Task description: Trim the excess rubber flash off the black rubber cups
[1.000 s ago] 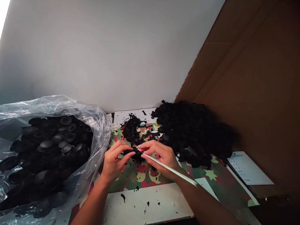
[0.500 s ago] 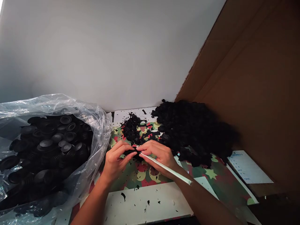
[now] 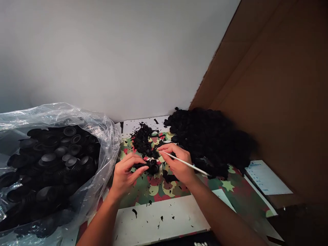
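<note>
My left hand [image 3: 127,174] is closed, thumb and fingers pinching a dark rubber part [image 3: 139,165] that they mostly cover. Beside its fingertips lies a small clump of black scraps [image 3: 153,167] on the patterned sheet. A thin white stick [image 3: 188,164] rests in my right hand [image 3: 178,163], slanting down to the right across the palm side. The fingertips of that hand are raised near the heap of black trimmings [image 3: 142,138]; whether they also pinch a scrap is too small to tell.
On the left, a clear plastic bag [image 3: 109,136] holds many ribbed black rubber parts [image 3: 48,171]. A large black pile [image 3: 210,136] sits at the back right against a cardboard wall [image 3: 269,85]. A white label [image 3: 268,177] lies at right; white board [image 3: 159,218] edges the front.
My right hand has moved away from the left, up and to the right, carrying the white stick. My left hand stays nearly in place on its part. The view has shifted slightly.
</note>
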Motion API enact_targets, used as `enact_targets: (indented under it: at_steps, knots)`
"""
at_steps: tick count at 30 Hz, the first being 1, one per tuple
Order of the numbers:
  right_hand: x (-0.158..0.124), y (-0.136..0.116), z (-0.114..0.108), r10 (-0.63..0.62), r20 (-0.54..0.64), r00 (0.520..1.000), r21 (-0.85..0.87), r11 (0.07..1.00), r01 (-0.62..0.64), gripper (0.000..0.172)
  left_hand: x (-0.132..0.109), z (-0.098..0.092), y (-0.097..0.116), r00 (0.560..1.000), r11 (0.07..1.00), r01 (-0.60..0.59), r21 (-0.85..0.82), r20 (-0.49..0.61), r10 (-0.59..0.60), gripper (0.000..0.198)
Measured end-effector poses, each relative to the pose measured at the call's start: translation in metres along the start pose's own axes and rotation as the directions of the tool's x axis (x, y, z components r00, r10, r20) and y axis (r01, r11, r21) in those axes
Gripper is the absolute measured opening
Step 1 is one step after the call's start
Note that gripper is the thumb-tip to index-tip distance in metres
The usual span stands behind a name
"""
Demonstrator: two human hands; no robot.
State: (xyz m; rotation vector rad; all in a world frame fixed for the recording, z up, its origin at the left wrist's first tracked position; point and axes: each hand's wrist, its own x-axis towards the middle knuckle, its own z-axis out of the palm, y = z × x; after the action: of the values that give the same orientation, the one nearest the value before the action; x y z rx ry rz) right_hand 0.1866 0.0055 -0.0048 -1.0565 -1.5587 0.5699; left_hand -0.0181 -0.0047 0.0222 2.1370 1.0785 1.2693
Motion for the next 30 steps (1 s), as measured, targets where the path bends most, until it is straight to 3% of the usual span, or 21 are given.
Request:
enact_targets:
  at_steps: [6, 10, 18, 30]
  knots:
    - [-0.003, -0.008, 0.005, 0.232, 0.191, 0.954, 0.357, 0.889, -0.287, 0.019, 0.0, -0.003, -0.002, 0.998, 1.0, -0.007, -0.014, -0.064, 0.006, 0.01]
    - [-0.007, -0.013, 0.007, 0.324, 0.267, 0.908, 0.426, 0.805, -0.413, 0.016, -0.001, 0.0, -0.001, 0.995, 0.998, -0.044, 0.047, -0.083, 0.048, 0.006]
    - [-0.011, -0.013, 0.012, 0.352, 0.25, 0.902, 0.366, 0.828, -0.425, 0.019, -0.003, 0.007, 0.002, 0.975, 0.966, -0.156, 0.209, -0.122, 0.183, 0.004]
    - [-0.012, -0.015, 0.013, 0.383, 0.243, 0.891, 0.37, 0.813, -0.45, 0.019, -0.006, 0.008, 0.003, 0.967, 0.933, -0.186, 0.309, -0.112, 0.23, 0.004]
